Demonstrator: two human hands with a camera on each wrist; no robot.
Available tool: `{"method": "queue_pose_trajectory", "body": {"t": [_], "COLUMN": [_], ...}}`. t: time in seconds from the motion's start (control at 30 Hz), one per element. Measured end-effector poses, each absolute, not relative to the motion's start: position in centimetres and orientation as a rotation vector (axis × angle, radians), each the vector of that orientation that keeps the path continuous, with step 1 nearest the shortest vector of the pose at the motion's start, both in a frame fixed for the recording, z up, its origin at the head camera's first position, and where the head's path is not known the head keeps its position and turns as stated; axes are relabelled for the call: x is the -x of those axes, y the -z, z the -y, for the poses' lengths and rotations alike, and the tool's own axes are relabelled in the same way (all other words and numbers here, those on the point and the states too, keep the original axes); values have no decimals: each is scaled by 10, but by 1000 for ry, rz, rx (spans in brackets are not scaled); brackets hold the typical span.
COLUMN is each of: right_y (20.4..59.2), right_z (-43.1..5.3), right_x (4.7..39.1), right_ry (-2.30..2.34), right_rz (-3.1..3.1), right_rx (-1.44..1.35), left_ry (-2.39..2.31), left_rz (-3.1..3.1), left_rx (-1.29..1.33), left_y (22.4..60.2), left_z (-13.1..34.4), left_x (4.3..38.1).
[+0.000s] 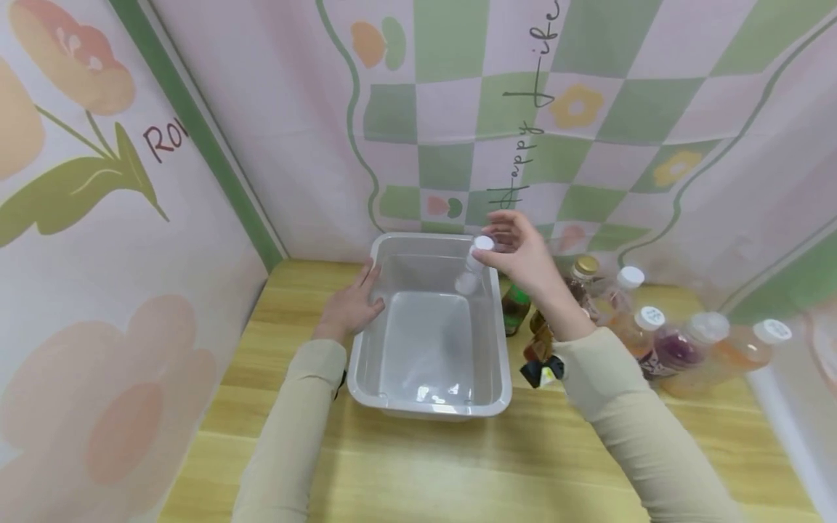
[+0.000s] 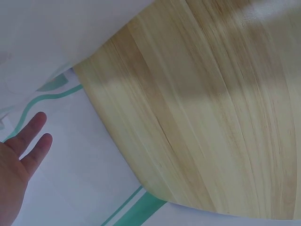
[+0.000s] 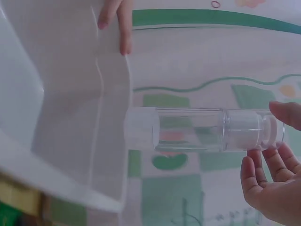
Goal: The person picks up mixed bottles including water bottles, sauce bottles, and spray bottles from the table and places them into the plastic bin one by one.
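Note:
A light grey plastic tub point(image 1: 431, 410) stands on the wooden table. My left hand point(image 1: 349, 309) rests on its left rim with the fingers extended; two of those fingers also show in the left wrist view, on the hand point(image 2: 11, 169). My right hand point(image 1: 526, 258) pinches the white top of a clear cylindrical bottle point(image 3: 190, 129) between thumb and fingers. The bottle is upright, at the tub's far right corner, with its white base close to the rim; whether it touches the tub I cannot tell.
Right of the tub stand several bottles: a green one point(image 1: 515, 309), one with a gold cap point(image 1: 586, 266), a purple one point(image 1: 680, 349) and others with white caps. A patterned curtain point(image 1: 451, 116) hangs behind the table point(image 1: 418, 465).

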State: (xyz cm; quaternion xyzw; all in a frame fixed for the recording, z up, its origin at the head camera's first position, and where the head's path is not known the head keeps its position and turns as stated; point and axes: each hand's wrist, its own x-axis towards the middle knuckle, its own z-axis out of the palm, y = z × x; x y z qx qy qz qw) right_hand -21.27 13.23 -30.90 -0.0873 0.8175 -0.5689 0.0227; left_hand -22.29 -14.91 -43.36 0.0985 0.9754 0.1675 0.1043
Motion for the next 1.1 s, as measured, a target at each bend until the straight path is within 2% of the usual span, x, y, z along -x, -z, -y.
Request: {"method": "queue_pose_trajectory", "body": {"t": [0.47,1.1], "right_y": [347,398], "right_z": [-76,-42], "right_x": [259,281], "right_ry": [1764,1837], "right_rz": [-2476,-2474], "right_rx": [276,110], "left_ry": [-506,-527], "left_rz": [-2878,-2858], "left_rx": [-279,-273], "left_y": [435,432], "left_z": [153,151], "left_x": [222,222]}}
